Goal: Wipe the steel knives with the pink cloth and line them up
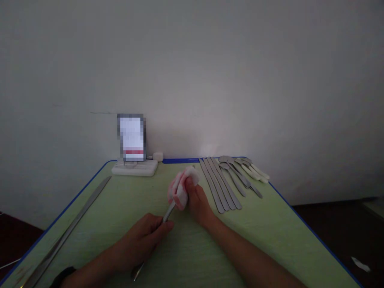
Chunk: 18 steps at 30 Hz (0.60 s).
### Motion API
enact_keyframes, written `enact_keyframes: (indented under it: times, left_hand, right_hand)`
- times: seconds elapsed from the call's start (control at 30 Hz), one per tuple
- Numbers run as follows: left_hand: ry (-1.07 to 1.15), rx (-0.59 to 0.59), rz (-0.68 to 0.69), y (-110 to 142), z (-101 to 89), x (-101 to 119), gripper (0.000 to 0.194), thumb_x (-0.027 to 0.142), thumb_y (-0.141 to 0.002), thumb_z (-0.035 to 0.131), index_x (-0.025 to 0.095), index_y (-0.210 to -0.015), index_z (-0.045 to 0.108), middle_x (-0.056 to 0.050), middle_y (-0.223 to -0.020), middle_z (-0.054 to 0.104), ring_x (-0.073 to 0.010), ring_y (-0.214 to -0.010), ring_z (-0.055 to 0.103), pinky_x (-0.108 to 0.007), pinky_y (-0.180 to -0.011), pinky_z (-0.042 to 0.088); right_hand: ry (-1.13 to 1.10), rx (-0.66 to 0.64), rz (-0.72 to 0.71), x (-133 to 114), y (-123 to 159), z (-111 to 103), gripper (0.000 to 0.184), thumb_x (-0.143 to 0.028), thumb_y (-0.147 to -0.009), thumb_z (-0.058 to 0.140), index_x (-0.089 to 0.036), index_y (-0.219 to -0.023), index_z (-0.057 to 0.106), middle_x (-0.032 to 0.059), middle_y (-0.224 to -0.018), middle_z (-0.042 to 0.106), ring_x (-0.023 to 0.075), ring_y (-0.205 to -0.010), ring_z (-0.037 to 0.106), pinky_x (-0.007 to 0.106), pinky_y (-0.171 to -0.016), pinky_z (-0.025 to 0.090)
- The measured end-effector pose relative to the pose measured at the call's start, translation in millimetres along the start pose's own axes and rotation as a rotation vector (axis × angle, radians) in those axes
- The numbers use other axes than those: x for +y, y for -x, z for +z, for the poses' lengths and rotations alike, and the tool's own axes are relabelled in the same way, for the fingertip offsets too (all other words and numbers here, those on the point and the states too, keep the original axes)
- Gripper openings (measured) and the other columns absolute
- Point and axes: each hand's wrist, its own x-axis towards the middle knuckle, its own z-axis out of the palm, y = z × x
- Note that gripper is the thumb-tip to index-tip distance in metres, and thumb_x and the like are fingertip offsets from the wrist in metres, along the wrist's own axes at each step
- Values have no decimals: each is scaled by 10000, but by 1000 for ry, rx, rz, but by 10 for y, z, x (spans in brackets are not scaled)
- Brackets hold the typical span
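My left hand [144, 238] is closed around the lower part of a long metal utensil [167, 216] that slants up to the right over the green table [120, 204]. The utensil's lower tip [136, 274] shows beneath that hand. My right hand [192, 198] is wrapped around a white cloth [184, 184], which is bunched over the utensil's upper end. That upper end is hidden inside the cloth.
A row of several flat metal knives [220, 186] and several spoons [240, 174], some with white handles, lies at the back right. A white stand [135, 168] with a blurred screen [131, 138] sits at the back by the wall. A long metal strip [69, 230] lies along the left edge.
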Motion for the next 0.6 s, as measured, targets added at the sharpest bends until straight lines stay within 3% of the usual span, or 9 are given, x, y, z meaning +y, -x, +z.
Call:
enact_keyframes:
  times: [0.17,0.3,0.37,0.5,0.6]
  left_hand:
    - [39,-2,14,-34,20,-18,500,625,-816,334,202,-550,339,67,-501,297,-88,-468,289,-203,-438,241]
    - [65,3,42,-45,24,-26,491,607,-821,346,202,-545,317,76,-490,271,-79,-456,257,-201,-432,219]
    - [41,-6,36,-43,16,-21,488,591,-830,335,203,-535,306,76,-487,258,-80,-452,252,-206,-431,216]
    - [-32,-17,41,-21,1,-10,461,548,-830,373,198,-531,348,61,-513,296,-94,-489,315,-208,-462,269]
    - [-35,3,39,0,-1,-6,473,579,-814,382,200,-530,377,54,-512,327,-104,-504,341,-210,-467,286]
  right_hand:
    - [142,-125,-63,-13,61,20,536,-623,-824,345,-175,-548,445,-12,-510,401,84,-473,328,242,-450,221]
    - [156,-138,-49,-27,71,32,531,-614,-827,344,-178,-535,428,-15,-497,386,80,-459,321,237,-436,212]
    - [110,-97,0,-41,50,25,545,-641,-811,343,-181,-529,421,-15,-487,379,82,-448,322,236,-425,214]
    - [-20,113,115,-77,-16,-10,606,-719,-772,294,-187,-515,430,-5,-461,391,98,-438,345,244,-413,246]
    - [-76,137,118,-92,-52,-29,623,-752,-739,308,-190,-505,441,-2,-456,402,103,-434,349,248,-411,259]
